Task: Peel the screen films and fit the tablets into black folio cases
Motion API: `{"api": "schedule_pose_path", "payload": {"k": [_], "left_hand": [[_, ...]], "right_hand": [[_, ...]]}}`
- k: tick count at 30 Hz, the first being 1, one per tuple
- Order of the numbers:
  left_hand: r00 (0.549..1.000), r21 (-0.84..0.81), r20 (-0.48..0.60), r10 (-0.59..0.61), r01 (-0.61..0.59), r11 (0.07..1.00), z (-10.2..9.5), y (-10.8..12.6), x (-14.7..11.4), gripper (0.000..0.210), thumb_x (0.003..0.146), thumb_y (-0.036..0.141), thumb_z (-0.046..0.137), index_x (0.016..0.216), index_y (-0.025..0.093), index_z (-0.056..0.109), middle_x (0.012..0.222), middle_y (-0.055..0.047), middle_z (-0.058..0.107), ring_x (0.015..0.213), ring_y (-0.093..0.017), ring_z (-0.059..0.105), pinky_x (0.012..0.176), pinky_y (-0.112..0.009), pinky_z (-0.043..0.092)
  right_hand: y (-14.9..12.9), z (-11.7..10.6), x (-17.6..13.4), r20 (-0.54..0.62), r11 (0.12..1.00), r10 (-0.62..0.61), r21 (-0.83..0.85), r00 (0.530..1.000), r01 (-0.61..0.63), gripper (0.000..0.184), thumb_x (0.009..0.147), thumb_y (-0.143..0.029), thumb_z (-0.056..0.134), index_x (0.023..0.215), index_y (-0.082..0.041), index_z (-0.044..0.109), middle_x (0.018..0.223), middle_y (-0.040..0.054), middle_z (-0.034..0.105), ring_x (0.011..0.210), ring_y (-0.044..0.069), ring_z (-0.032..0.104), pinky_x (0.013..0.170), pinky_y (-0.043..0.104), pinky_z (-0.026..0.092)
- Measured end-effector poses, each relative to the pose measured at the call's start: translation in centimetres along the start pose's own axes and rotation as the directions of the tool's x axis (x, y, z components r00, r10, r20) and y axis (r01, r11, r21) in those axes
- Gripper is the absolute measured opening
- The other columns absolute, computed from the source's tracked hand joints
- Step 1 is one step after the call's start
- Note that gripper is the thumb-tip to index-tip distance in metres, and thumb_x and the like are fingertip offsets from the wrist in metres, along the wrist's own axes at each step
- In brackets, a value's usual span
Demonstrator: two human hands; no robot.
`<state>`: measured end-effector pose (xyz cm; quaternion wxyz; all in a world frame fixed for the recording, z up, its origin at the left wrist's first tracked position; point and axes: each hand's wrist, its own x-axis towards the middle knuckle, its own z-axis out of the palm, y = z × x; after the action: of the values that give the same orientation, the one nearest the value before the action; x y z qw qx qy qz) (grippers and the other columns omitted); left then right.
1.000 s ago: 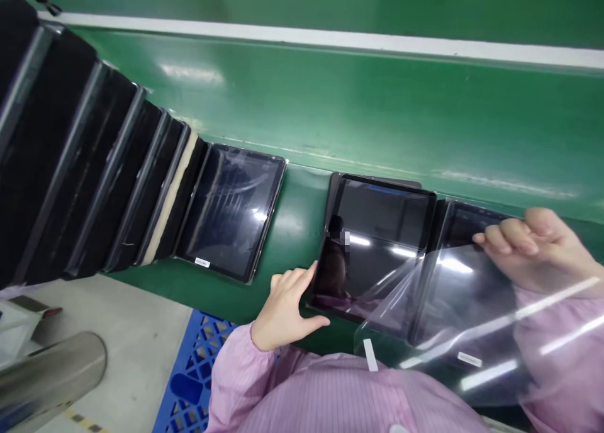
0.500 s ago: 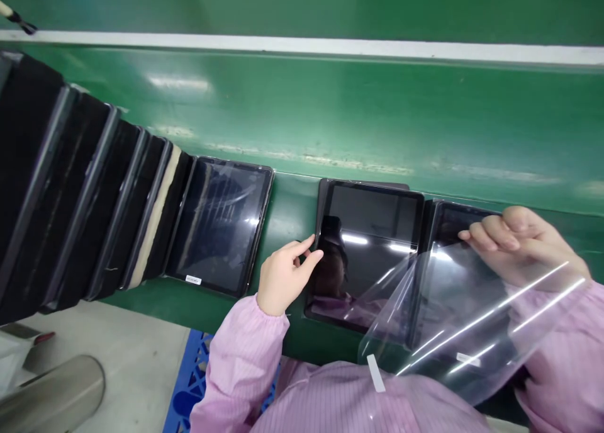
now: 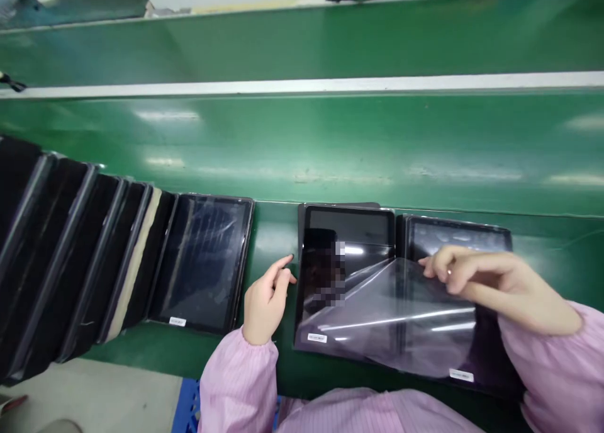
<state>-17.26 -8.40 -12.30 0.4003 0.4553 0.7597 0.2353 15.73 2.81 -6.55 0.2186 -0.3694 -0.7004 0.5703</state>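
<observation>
A black tablet lies screen up in front of me, over a dark grey flat piece that shows at its left and top edges. My right hand pinches a clear plastic film, which slopes across the tablet's lower part and over the right-hand tablet. A white label shows at the film's lower left. Beside the middle tablet's left edge is my left hand, holding nothing, with index finger and thumb apart. I cannot tell whether its fingertips touch the edge.
On the left lies another film-covered tablet with a white label. A leaning row of several dark tablets or covers stands beyond it, with a cream strip among them. A white rail crosses the green bench. Something blue is below.
The film has come down and left, now lying over the middle tablet's lower part. My right hand has moved left and lower. My left hand has drawn slightly away from the tablet. The view has tilted up.
</observation>
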Motion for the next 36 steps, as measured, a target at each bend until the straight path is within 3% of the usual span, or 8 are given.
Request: {"api": "schedule_pose_path", "payload": {"k": [5, 10, 15, 18, 22, 27, 31, 36], "left_hand": [[0.997, 0.023, 0.033, 0.066, -0.067, 0.997, -0.1, -0.5, -0.1, 0.044, 0.096, 0.04, 0.035, 0.124, 0.023, 0.064, 0.081, 0.001, 0.069, 0.061, -0.013, 0.056, 0.068, -0.027, 0.045], [0.956, -0.052, 0.194, 0.221, -0.215, 0.975, -1.3, -2.1, 0.0, 0.058, 0.078, 0.019, 0.041, 0.133, 0.02, 0.059, 0.1, -0.004, 0.067, 0.071, -0.015, 0.058, 0.069, -0.028, 0.048], [0.877, -0.054, 0.374, 0.303, -0.306, 0.951, -3.1, -2.3, -0.6, 0.067, 0.074, 0.026, 0.053, 0.142, 0.024, 0.051, 0.122, -0.008, 0.061, 0.097, -0.023, 0.061, 0.079, -0.032, 0.052], [0.896, 0.059, 0.366, 0.252, -0.292, 0.954, -3.0, -1.9, -1.0, 0.068, 0.078, 0.04, 0.062, 0.142, 0.024, 0.049, 0.119, -0.008, 0.06, 0.095, -0.022, 0.06, 0.081, -0.034, 0.052], [0.94, 0.166, 0.282, 0.191, -0.244, 0.955, -1.9, -1.5, -1.2, 0.07, 0.08, 0.049, 0.063, 0.142, 0.023, 0.045, 0.105, -0.006, 0.058, 0.085, -0.02, 0.057, 0.074, -0.033, 0.05], [0.936, 0.174, 0.295, 0.19, -0.248, 0.953, -1.8, -1.7, -1.4, 0.072, 0.081, 0.052, 0.063, 0.143, 0.022, 0.042, 0.107, -0.006, 0.056, 0.088, -0.019, 0.055, 0.075, -0.033, 0.049], [0.935, 0.184, 0.294, 0.196, -0.257, 0.949, -1.9, -1.7, -1.5, 0.071, 0.082, 0.051, 0.062, 0.144, 0.025, 0.04, 0.113, -0.006, 0.055, 0.09, -0.019, 0.054, 0.08, -0.034, 0.048], [0.938, 0.21, 0.293, 0.183, -0.25, 0.945, -1.9, -1.8, -1.5, 0.072, 0.082, 0.05, 0.063, 0.145, 0.025, 0.039, 0.111, -0.006, 0.056, 0.089, -0.019, 0.054, 0.08, -0.035, 0.048]], "right_hand": [[-5.6, 2.5, -1.7, 0.296, 0.997, 0.079, 0.001, 0.952, -0.083, 0.024, 0.084, -0.009, 0.061, 0.087, -0.027, 0.076, 0.085, 0.0032, 0.07, 0.071, 0.014, 0.069, 0.064, 0.022, 0.057], [-8.8, 4.2, -1.3, 0.493, 0.983, -0.098, 0.182, 0.865, 0.008, 0.036, 0.077, 0.006, 0.048, 0.092, -0.007, 0.078, 0.084, 0.0108, 0.074, 0.073, 0.014, 0.071, 0.065, 0.017, 0.055], [-9.3, 3.6, 1.9, 0.304, 0.983, -0.063, 0.183, 0.951, 0.006, 0.025, 0.088, -0.006, 0.058, 0.107, -0.013, 0.072, 0.089, 0.0055, 0.075, 0.077, 0.011, 0.072, 0.069, 0.018, 0.058], [-9.1, 3.7, 4.7, 0.21, 0.959, 0.023, 0.272, 0.978, -0.081, 0.03, 0.088, -0.011, 0.056, 0.116, -0.016, 0.066, 0.086, -0.0017, 0.072, 0.074, 0.008, 0.072, 0.066, 0.017, 0.058], [-7.9, 4.9, 8.8, 0.205, 0.936, 0.114, 0.307, 0.972, -0.174, 0.029, 0.084, -0.002, 0.056, 0.107, -0.016, 0.067, 0.075, -0.0039, 0.069, 0.068, 0.008, 0.07, 0.06, 0.015, 0.059], [-5.7, 5.9, 12.7, 0.076, 0.812, 0.264, 0.521, 0.962, -0.264, 0.029, 0.084, 0.005, 0.057, 0.101, -0.017, 0.066, 0.071, -0.0016, 0.068, 0.074, 0.013, 0.072, 0.067, 0.02, 0.063], [-4.4, 6.2, 13.9, 0.033, 0.724, 0.401, 0.601, 0.916, -0.338, 0.033, 0.091, 0.006, 0.05, 0.117, -0.012, 0.058, 0.073, -0.0024, 0.065, 0.075, 0.01, 0.071, 0.076, 0.021, 0.062], [-3.5, 5.7, 13.7, 0.002, 0.706, 0.42, 0.628, 0.908, -0.328, 0.036, 0.092, 0.004, 0.048, 0.123, -0.014, 0.053, 0.08, -0.0015, 0.065, 0.078, 0.01, 0.072, 0.079, 0.022, 0.061]]}}
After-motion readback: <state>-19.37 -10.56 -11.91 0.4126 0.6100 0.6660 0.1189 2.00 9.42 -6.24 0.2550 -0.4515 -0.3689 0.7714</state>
